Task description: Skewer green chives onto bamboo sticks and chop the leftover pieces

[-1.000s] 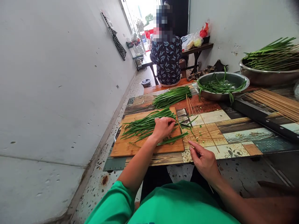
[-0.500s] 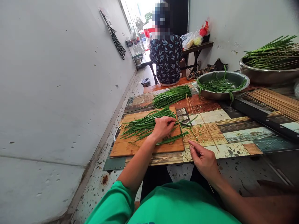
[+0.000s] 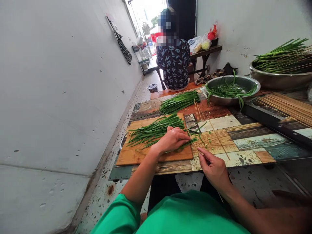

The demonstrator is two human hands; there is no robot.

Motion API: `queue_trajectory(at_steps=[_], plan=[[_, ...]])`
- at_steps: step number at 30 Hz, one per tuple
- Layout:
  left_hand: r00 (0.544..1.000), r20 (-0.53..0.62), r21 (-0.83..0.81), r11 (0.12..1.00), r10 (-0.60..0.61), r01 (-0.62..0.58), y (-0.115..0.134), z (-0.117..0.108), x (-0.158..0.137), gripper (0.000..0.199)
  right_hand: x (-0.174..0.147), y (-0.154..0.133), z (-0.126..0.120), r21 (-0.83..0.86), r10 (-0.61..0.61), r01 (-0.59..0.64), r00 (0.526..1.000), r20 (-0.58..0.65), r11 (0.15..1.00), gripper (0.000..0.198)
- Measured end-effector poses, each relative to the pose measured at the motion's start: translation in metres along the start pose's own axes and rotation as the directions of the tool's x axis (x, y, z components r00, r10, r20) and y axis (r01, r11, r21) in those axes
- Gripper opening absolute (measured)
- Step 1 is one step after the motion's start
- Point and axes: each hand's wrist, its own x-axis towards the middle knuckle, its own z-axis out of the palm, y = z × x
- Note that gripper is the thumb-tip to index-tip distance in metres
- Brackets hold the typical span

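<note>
My right hand (image 3: pixel 212 166) pinches a thin bamboo skewer (image 3: pixel 188 131), which slants up past the right edge of the wooden cutting board (image 3: pixel 136 158). Beside the skewer, my left hand (image 3: pixel 172 139) is closed, its fingertips at the ends of a small bunch of garlic chives (image 3: pixel 193 140); the hand hides part of this bunch. A larger pile of garlic chives (image 3: pixel 153 130) lies across the board behind my left hand. Several loose skewers (image 3: pixel 199 110) rest on the table to the right of the board.
Another chive bundle (image 3: pixel 180 101) lies beyond the board. At right stand a metal bowl (image 3: pixel 219 99) of green trimmings and a larger basin (image 3: pixel 273 79) of skewered greens. A large knife (image 3: pixel 275 125) and many bamboo skewers (image 3: pixel 290 105) lie nearby. A person (image 3: pixel 173 65) sits ahead, facing away.
My left hand has moved down and right, from the skewer's upper end to the small chive bunch nearer my right hand. My right hand keeps its hold with almost no movement.
</note>
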Motion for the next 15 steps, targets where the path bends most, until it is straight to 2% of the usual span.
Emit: queue_trajectory(at_steps=[2, 5, 9, 12, 15], plan=[[0.995, -0.063, 0.035, 0.997, -0.073, 0.075, -0.002, -0.004, 0.000, 0.023, 0.000, 0.001, 0.001, 0.005, -0.004, 0.004, 1.000, 0.000, 1.000, 0.031], [0.963, -0.174, 0.137, 0.964, -0.204, 0.229, -0.010, -0.004, 0.005, 0.019, -0.001, 0.001, 0.001, 0.006, -0.017, 0.017, 1.000, 0.001, 1.000, 0.031], [0.963, -0.117, 0.262, 0.927, -0.243, 0.266, -0.018, 0.006, 0.014, 0.016, 0.000, 0.001, 0.001, -0.003, -0.022, 0.022, 1.000, 0.008, 1.000, 0.031], [0.948, -0.111, 0.266, 0.911, -0.297, 0.316, -0.019, 0.014, 0.018, 0.023, 0.000, 0.001, 0.001, 0.001, -0.034, 0.034, 0.999, 0.011, 0.999, 0.031], [0.938, -0.101, 0.268, 0.898, -0.333, 0.348, -0.017, 0.018, 0.018, 0.021, 0.001, 0.001, 0.001, 0.014, -0.037, 0.036, 0.999, 0.019, 0.999, 0.031]])
